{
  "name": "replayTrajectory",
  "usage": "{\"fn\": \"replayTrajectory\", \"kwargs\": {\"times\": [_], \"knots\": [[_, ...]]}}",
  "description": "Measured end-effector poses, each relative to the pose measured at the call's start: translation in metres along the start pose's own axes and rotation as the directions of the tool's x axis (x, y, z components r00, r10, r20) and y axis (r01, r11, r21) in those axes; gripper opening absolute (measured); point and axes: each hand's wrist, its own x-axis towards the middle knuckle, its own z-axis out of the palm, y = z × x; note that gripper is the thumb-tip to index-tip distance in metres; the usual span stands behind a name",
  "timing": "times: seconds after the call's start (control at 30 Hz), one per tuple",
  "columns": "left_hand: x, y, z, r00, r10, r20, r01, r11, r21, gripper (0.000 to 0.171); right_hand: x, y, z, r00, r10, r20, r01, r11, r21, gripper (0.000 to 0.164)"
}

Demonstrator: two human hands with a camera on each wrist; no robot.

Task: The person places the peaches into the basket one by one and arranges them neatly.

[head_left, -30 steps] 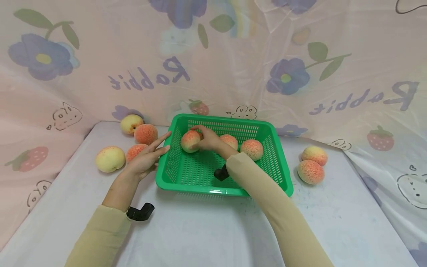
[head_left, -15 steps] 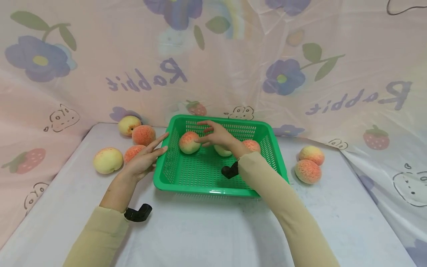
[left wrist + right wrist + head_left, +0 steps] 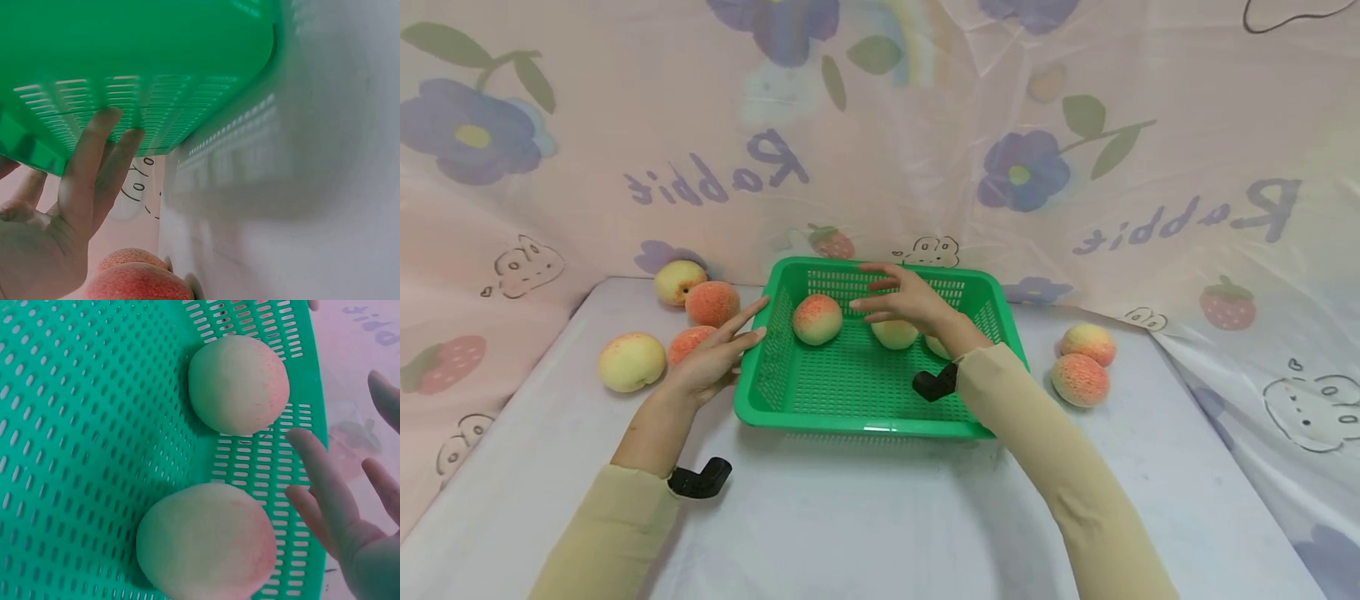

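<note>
A green slotted plastic basket holds three peaches on its floor. One peach lies by the left wall; a second peach sits in the middle, partly under my right hand. My right wrist mostly covers the third peach. That hand hovers over the basket with its fingers spread, holding nothing; the right wrist view shows it apart from the peaches. My left hand touches the basket's left side with extended fingers. In the left wrist view, fingertips rest against the slotted outer wall.
Left of the basket lie several peaches, including a yellow one and a red one. Two more peaches touch each other on the right. A printed cloth hangs close behind the basket on the white table.
My right hand has let go of the peach at the basket's left and drawn back to the right, fingers spreading. My left hand stays at the basket's left side. The head view has shifted slightly.
</note>
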Motion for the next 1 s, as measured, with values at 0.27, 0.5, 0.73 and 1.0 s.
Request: {"fn": "replayTrajectory", "kwargs": {"times": [0.27,0.5,0.73,1.0], "knots": [[-0.002,0.003,0.000,1.000,-0.010,-0.007,0.011,1.000,0.008,0.062,-0.013,0.000,-0.013,1.000,-0.005,0.000,0.005,1.000,-0.012,0.069],[-0.003,0.003,-0.001,1.000,-0.015,0.004,0.015,1.000,0.012,0.063,-0.027,0.001,-0.026,1.000,-0.025,-0.014,0.024,0.999,-0.026,0.069],[-0.004,0.005,0.000,1.000,-0.018,0.003,0.018,1.000,0.008,0.063,-0.039,0.003,-0.039,0.999,-0.045,-0.022,0.045,0.998,-0.035,0.072],[-0.003,0.003,-0.001,1.000,-0.017,0.012,0.017,1.000,-0.008,0.064,-0.055,0.008,-0.052,0.997,-0.061,-0.047,0.059,0.997,-0.045,0.070]]}}
